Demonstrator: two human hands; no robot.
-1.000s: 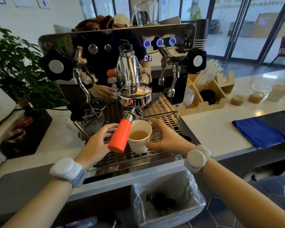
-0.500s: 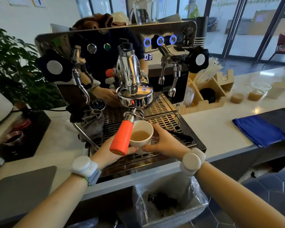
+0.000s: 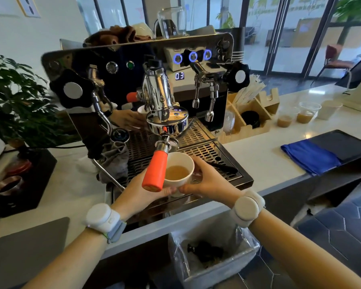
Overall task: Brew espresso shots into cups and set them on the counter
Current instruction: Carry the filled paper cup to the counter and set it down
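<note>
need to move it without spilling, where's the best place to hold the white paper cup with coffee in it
Grip the white paper cup by its side wall below the rim, coming from the right and front. The orange portafilter handle overhangs its left side, and the open top holds liquid, so keep it upright.

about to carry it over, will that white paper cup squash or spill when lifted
The white paper cup looks thin-walled, so it may flex if squeezed. Both hands hold it low; gentle pressure seems wise. It is roughly half full of open liquid, so a tilt or jolt could slosh it.
</note>
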